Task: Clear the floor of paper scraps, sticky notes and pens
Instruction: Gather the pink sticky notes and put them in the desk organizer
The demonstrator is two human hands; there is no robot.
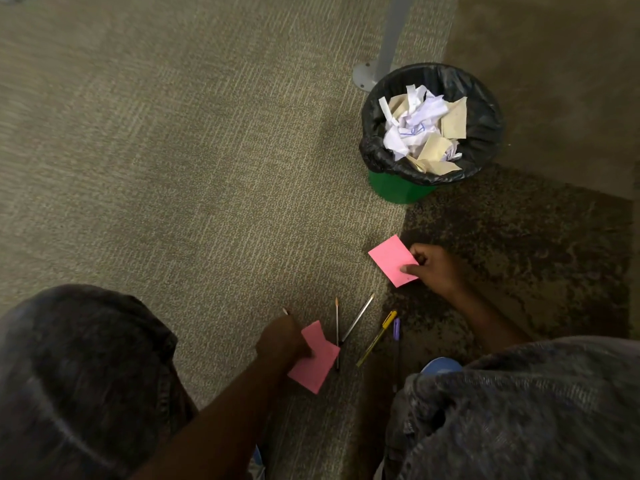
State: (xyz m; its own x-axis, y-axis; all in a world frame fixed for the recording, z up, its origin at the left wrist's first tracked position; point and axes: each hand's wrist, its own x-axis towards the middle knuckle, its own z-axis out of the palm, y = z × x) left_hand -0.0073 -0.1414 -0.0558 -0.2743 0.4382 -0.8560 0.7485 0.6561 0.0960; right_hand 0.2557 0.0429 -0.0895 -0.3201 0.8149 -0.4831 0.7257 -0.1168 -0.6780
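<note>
My right hand [438,270] pinches a pink sticky note [389,258] just above the carpet. My left hand [282,342] grips a second pink sticky note [317,362], and a pen tip [285,310] pokes out beyond its knuckles. Several pens lie on the floor between my hands: a thin one [337,332], a clear one [358,318], a yellow one [377,337] and a purple-capped one [396,336]. Crumpled white and tan paper scraps [420,128] fill the bin.
A green bin with a black liner [485,123] stands on the carpet beyond my right hand. A grey pole with a round foot [389,39] rises behind it. My knees [79,375] frame the bottom of the view.
</note>
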